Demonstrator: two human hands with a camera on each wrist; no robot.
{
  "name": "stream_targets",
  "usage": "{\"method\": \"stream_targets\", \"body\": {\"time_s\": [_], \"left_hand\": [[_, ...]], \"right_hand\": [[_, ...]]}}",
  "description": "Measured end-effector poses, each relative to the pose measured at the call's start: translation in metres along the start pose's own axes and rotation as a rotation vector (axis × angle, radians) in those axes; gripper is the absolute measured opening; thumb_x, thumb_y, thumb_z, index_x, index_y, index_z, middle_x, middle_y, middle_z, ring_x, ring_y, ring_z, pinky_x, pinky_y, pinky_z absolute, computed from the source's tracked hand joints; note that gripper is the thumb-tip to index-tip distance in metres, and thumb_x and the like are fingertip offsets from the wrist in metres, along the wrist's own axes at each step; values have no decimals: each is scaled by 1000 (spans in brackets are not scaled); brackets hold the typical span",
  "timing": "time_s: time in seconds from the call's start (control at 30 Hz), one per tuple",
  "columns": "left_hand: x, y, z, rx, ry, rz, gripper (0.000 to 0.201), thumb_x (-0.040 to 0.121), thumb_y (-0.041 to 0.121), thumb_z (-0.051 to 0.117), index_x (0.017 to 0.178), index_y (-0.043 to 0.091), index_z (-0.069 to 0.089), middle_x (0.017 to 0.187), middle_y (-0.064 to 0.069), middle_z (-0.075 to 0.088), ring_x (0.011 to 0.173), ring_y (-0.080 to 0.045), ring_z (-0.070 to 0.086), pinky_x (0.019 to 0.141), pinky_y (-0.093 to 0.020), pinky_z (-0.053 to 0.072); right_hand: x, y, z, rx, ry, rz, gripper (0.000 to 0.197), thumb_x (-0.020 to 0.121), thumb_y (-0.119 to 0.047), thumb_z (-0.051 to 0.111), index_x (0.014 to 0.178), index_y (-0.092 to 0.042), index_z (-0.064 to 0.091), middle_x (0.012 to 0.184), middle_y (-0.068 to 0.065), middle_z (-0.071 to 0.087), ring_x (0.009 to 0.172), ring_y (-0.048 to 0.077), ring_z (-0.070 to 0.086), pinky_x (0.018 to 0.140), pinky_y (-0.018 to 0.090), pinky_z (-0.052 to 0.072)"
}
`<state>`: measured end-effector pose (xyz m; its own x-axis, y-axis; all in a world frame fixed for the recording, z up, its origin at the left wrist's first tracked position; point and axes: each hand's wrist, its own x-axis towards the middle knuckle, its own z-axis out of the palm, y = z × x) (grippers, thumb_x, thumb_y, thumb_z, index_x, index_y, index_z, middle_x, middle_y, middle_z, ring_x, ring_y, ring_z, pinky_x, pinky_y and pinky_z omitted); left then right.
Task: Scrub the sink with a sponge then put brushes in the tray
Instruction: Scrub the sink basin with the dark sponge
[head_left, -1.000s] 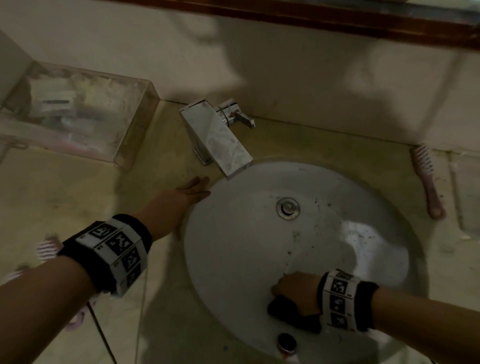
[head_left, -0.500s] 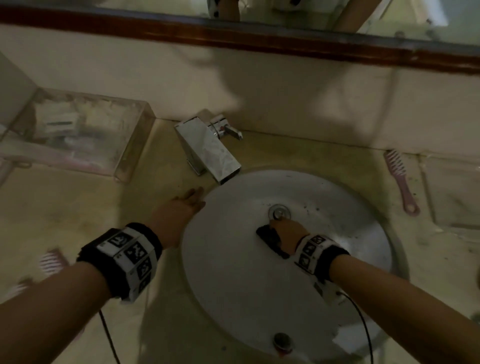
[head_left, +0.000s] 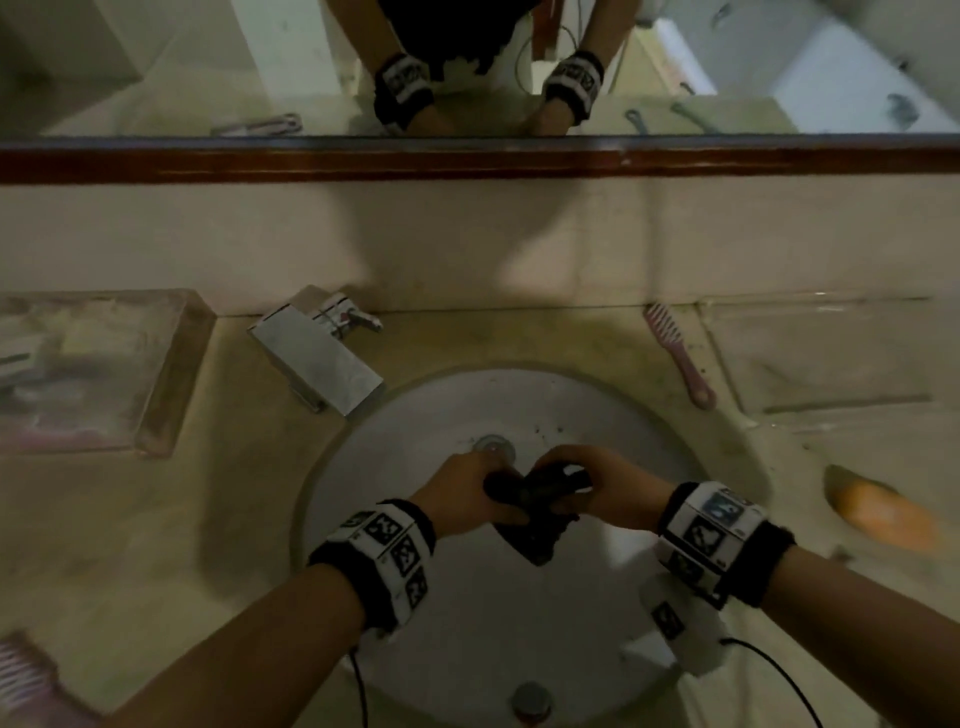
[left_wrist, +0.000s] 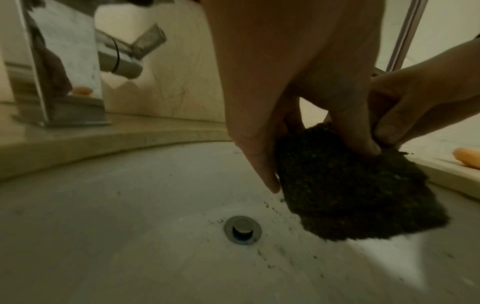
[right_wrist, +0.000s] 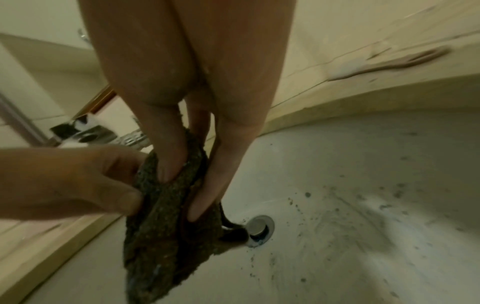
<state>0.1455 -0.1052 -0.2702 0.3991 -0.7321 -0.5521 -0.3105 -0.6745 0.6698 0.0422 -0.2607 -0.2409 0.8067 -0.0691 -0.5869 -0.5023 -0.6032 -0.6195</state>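
A dark, ragged sponge (head_left: 535, 501) hangs above the white sink bowl (head_left: 374, 519), just in front of the drain (head_left: 493, 446). My left hand (head_left: 491, 486) pinches its left side and my right hand (head_left: 569, 483) grips its right side. In the left wrist view the sponge (left_wrist: 350, 189) droops from thumb and fingers over the drain (left_wrist: 242, 230). In the right wrist view the sponge (right_wrist: 166, 222) is folded between my fingers. A pink brush (head_left: 678, 356) lies on the counter at the back right. A clear tray (head_left: 156, 395) stands at the left.
The chrome tap (head_left: 317, 356) juts over the bowl's back left rim. An orange object (head_left: 883, 514) lies on the counter to the right, and a pink brush (head_left: 23, 675) at the near left. Dark specks dot the bowl (right_wrist: 363, 205). A mirror runs along the wall.
My left hand left the sink's rim and took hold of the sponge. My right hand lifted the sponge off the bowl beside the drain. The view tilted up, so the mirror shows.
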Motion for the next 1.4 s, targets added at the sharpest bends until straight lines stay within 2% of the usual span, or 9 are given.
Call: {"method": "stream_targets", "body": {"time_s": [0.13, 0.27, 0.33, 0.43, 0.83, 0.93, 1.1, 1.2, 1.4], "left_hand": [[10, -6, 8, 6, 5, -60, 37, 81, 18, 73, 114, 4, 65, 118, -14, 67, 111, -26, 62, 86, -26, 48], [20, -22, -7, 217, 212, -218, 23, 86, 24, 63, 102, 8, 62, 108, -14, 69, 99, -28, 65, 71, -25, 44], [27, -27, -18, 282, 359, -273, 26, 88, 25, 59, 106, 6, 58, 110, -15, 67, 100, -31, 64, 77, -30, 48], [47, -35, -32, 342, 479, -297, 37, 92, 24, 56, 119, 0, 55, 117, -18, 65, 104, -34, 62, 89, -37, 50], [104, -31, -7, 715, 246, -318, 26, 99, 18, 43, 117, 5, 56, 122, -12, 62, 110, -26, 61, 93, -34, 50], [108, -30, 3, 724, 143, -302, 21, 99, 16, 44, 92, 9, 62, 113, -9, 66, 106, -24, 63, 91, -31, 49], [101, -31, 9, 605, 116, -297, 46, 94, 20, 50, 52, 19, 31, 66, -1, 51, 72, -22, 59, 69, -31, 47], [98, -16, 2, 479, 257, -286, 39, 91, 23, 54, 56, 17, 37, 67, -2, 58, 58, -18, 51, 55, -25, 41], [118, 32, 18, 117, 440, -183, 28, 94, 19, 52, 86, -3, 67, 98, -22, 71, 90, -35, 65, 66, -29, 40]], "right_hand": [[-14, 14, -7, 0, 54, 25, 47, 92, -3, 55, 135, -21, 48, 139, 1, 51, 121, 19, 55, 103, 36, 47], [-43, 46, -39, -629, 51, 18, 66, 93, -32, 55, 149, -29, 20, 160, -1, 11, 148, 17, 13, 118, 31, 19], [-56, 63, -56, -838, -48, 70, 82, 89, -40, 57, 151, -29, 4, 158, -2, -17, 147, 18, -15, 121, 36, 5], [-70, 80, -68, -942, -166, 142, 96, 84, -47, 61, 151, -30, -5, 144, -8, -34, 145, 22, -21, 121, 37, 6], [-75, 108, -69, -843, -249, 165, 99, 82, -39, 66, 149, -37, -7, 142, -10, -43, 134, 11, -32, 118, 34, 27], [-74, 112, -69, -812, -240, 171, 98, 81, -40, 65, 149, -38, -5, 144, -10, -43, 131, 13, -37, 116, 34, 30], [-73, 111, -69, -769, -251, 176, 92, 84, -38, 62, 148, -40, -4, 143, -11, -43, 130, 13, -37, 117, 30, 26], [-73, 112, -70, -773, -245, 174, 95, 83, -36, 65, 148, -41, -4, 142, -13, -44, 130, 11, -36, 117, 30, 25], [-71, 110, -69, -789, -270, 180, 96, 82, -41, 64, 148, -39, -5, 139, -12, -46, 130, 14, -39, 117, 29, 24]]}}
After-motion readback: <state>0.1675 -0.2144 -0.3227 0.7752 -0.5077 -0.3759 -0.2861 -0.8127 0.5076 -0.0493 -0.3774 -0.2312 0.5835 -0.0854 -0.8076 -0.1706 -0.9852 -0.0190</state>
